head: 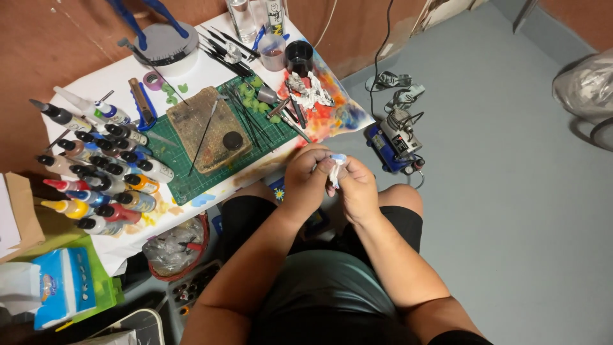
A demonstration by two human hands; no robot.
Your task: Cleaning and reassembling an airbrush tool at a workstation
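Two hands met above the lap, just off the table (211, 76) edge. The left hand (305, 180) and right hand (357, 188) both pinched a small white-and-blue piece (336, 167), fingers closed on it. A slip could have dropped it to the floor (511, 191); paint bottles (102, 172) stood crowded near the left elbow, likely easy to topple.

the scene is evenly and fairly brightly lit from overhead, with soft light and no hard glare; the white table (211, 73) reads bright but not blown out; soft shadows fall under the table edge and around the legs; focus is sharp at centre; edges bend slightly from a wide lens; the lower left corner is dim.
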